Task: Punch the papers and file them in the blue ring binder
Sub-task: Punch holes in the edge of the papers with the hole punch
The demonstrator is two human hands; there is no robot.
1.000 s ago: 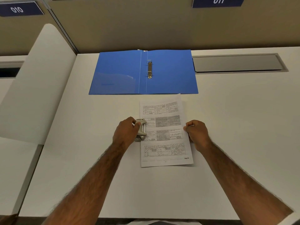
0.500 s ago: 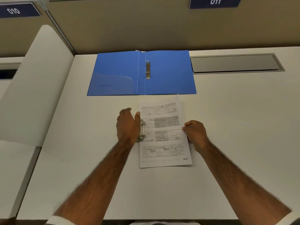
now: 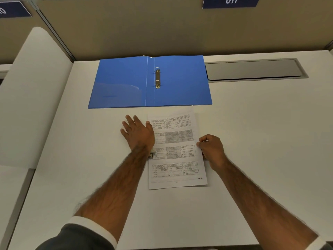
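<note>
Nearest us, the papers [image 3: 177,170] lie flat on the desk [image 3: 252,141], just short of the binder. Right hand [image 3: 212,150] pinches their right edge, fingers curled. Left hand [image 3: 137,134] lies flat, fingers straight and spread, palm pressing the hole punch [image 3: 151,154], which sits at the sheets' left edge, mostly hidden. Farther back the blue ring binder [image 3: 122,83] lies open, rings [image 3: 157,77] bare. We judge punching is in hand; whether holes are cut, we cannot tell. Filing all remains.

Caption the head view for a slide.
Left hand presses flat on a hole punch at the edge of the papers; right hand pinches them; blue binder lies open.
</note>
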